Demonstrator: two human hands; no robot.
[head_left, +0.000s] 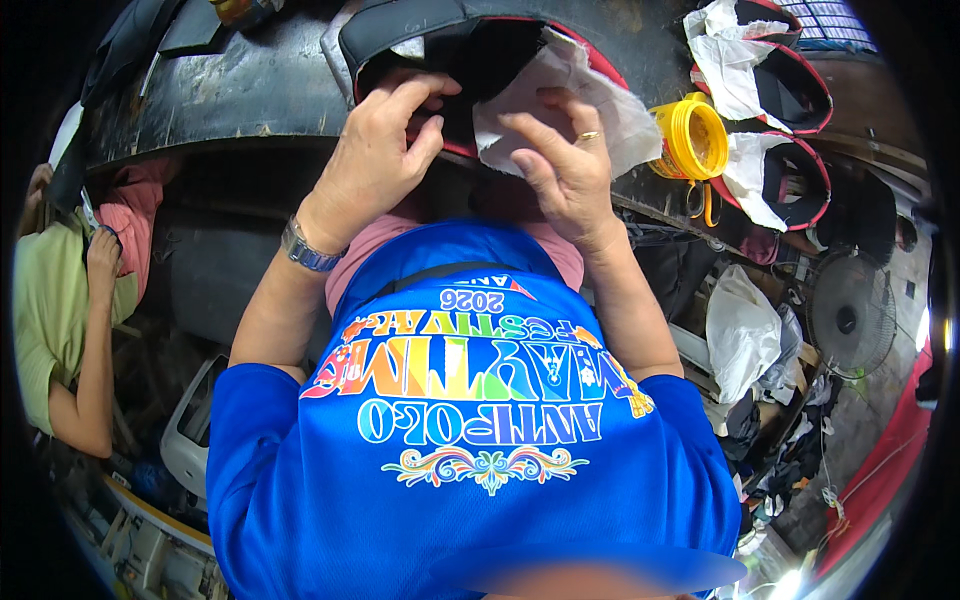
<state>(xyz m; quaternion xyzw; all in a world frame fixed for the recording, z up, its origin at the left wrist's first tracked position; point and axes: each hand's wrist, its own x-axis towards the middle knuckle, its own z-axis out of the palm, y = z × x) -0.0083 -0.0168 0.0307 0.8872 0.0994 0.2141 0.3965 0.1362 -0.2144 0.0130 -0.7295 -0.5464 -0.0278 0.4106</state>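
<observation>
A black padded piece with red edging [400, 45], which looks like a shoe upper, lies at the near edge of the dark worktable. A thin white sheet [560, 105] with a torn-looking edge hangs out of its right side. Over the black opening is my left hand [385, 135], thumb and forefinger apart with a gap between them. My right hand [570, 165], a ring on one finger, hovers over the white sheet with fingers bent and spread. Whether its fingertips touch the sheet is hard to tell.
A yellow open-mouthed tub [692, 138] stands right of the piece, with orange-handled scissors [710, 203] by it. Similar red-edged black pieces [800, 185] with white sheets lie beyond. A fan [850, 315] stands at right. Another person [75, 310] sits at left.
</observation>
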